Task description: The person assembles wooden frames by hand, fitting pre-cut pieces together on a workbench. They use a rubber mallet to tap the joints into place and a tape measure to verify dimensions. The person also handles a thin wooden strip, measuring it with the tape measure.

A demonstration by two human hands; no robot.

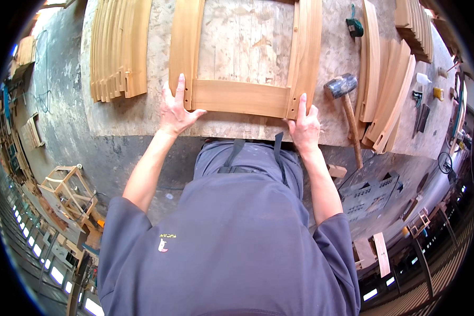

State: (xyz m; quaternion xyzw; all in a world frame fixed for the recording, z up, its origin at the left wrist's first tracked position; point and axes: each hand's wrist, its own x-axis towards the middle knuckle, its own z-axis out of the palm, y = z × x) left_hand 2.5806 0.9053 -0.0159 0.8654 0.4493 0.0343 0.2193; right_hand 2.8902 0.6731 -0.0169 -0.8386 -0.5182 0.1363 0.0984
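Observation:
A light-brown wooden frame (240, 98) lies on the worktable, its cross rail nearest me joined between two long side pieces. Small dark holes show near both corners. My left hand (177, 111) grips the left corner, index finger stretched along the side piece and thumb spread under the cross rail. At the right corner, my right hand (306, 128) holds the end of the other side piece, index finger pointing up along it. Part of its grip is hidden beneath the wood. To the right of this hand lies a mallet (342, 86) with a dark head and a wooden handle overhanging the table edge.
Slats (118, 47) are stacked at the left of the worktable (237, 39). More curved wooden pieces (389, 95) lie right of the mallet. Beyond them are a white bottle (423, 79) and a yellow tape measure (438, 94). A small wooden frame stand (68, 189) is on the floor at left.

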